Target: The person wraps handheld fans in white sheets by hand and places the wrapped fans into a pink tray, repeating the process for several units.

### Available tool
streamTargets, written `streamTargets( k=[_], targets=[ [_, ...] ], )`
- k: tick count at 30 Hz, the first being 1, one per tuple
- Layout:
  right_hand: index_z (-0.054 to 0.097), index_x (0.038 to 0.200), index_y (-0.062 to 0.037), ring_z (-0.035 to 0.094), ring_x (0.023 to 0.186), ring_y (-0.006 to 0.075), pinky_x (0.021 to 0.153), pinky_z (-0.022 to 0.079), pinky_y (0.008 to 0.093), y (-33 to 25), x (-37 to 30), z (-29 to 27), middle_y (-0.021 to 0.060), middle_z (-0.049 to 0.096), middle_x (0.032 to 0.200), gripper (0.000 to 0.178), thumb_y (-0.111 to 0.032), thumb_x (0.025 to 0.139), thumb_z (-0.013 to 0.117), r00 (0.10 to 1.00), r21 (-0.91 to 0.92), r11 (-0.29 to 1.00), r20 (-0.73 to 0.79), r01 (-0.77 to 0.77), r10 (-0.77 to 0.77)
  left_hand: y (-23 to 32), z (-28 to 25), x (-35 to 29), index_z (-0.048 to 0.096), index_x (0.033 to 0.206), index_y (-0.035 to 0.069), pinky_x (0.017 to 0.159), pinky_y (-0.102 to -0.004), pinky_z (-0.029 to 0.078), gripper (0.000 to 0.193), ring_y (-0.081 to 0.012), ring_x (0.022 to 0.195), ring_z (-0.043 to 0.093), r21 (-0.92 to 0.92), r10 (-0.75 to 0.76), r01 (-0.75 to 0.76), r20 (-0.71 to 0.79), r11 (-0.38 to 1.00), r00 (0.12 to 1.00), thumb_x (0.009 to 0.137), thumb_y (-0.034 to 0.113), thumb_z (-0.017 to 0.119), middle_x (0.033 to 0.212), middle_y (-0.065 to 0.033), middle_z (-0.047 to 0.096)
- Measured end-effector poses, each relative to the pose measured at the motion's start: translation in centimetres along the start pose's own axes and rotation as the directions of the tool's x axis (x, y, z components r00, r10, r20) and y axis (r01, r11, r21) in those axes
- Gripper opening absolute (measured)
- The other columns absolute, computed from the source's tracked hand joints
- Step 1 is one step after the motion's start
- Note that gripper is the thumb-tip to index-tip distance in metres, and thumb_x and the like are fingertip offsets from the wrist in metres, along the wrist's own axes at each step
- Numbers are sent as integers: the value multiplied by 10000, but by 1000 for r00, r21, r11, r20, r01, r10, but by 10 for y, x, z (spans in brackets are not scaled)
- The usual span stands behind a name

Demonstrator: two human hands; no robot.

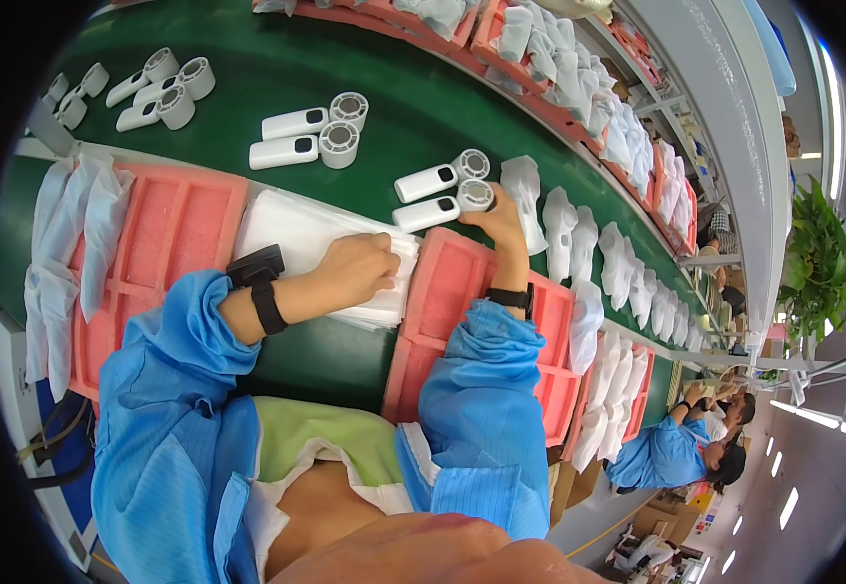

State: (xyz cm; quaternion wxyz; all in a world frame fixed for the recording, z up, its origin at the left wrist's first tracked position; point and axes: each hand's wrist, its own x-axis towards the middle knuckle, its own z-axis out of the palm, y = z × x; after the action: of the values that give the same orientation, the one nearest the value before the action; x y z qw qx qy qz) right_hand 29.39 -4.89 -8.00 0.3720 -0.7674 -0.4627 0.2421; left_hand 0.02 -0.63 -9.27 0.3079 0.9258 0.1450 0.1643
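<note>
My right hand reaches over the green belt, with its thumb and fingers around the round head of a white handheld fan. Just beyond lies a second white handheld fan, side by side with the first. My left hand is closed, knuckles up, over the right part of a stack of flat white sleeves. Whatever its fingertips pinch is hidden beneath them. A dark band circles each wrist.
More white fans lie along the green belt to the left. Pink foam trays flank the sleeves; wrapped fans line the right. Above runs a grey shelf frame. Co-workers in blue sit at far right.
</note>
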Motion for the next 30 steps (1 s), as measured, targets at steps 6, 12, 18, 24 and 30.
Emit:
streamTargets(
  k=[6,12,18,24,30],
  targets=[
    [551,1091,1,607,885,186,832,480,303,-84,-47,-31,65,617,982,559,0,563,734,987,256,965,-160,54,-13,-15,-30,10,678,806,66,668,-368,494,240,-251,782,635,-303,-127,169,154,938,980,731,267,785,817,-82,638],
    [527,1117,-15,592,859,146,800,478,279,-112,-88,-59,51,608,958,583,10,564,711,945,220,951,-294,217,-147,-15,-57,18,711,794,46,607,-300,490,214,-195,650,622,-481,-115,148,96,864,989,753,245,777,771,-90,675],
    [532,1106,-37,591,863,120,784,479,258,-136,-98,-36,40,610,960,555,17,576,689,965,292,930,-202,224,-169,-8,-74,17,717,828,32,600,-283,484,208,-144,643,609,-542,-142,128,17,830,990,792,233,763,775,-61,683],
    [563,1137,-34,607,879,146,797,490,282,-158,-97,24,57,617,978,560,8,608,742,924,179,908,-130,379,-360,1,-93,10,700,930,22,671,-241,471,154,-89,729,578,-919,-304,89,-34,383,952,891,170,683,827,-16,662],
    [583,1244,-32,585,942,286,800,503,329,-158,-96,62,141,532,1056,683,46,591,767,742,-195,747,-110,636,-661,21,-109,9,693,888,-1,678,-236,466,128,-89,754,586,-980,-454,-63,-143,187,879,906,118,649,879,-22,679]
  ],
)
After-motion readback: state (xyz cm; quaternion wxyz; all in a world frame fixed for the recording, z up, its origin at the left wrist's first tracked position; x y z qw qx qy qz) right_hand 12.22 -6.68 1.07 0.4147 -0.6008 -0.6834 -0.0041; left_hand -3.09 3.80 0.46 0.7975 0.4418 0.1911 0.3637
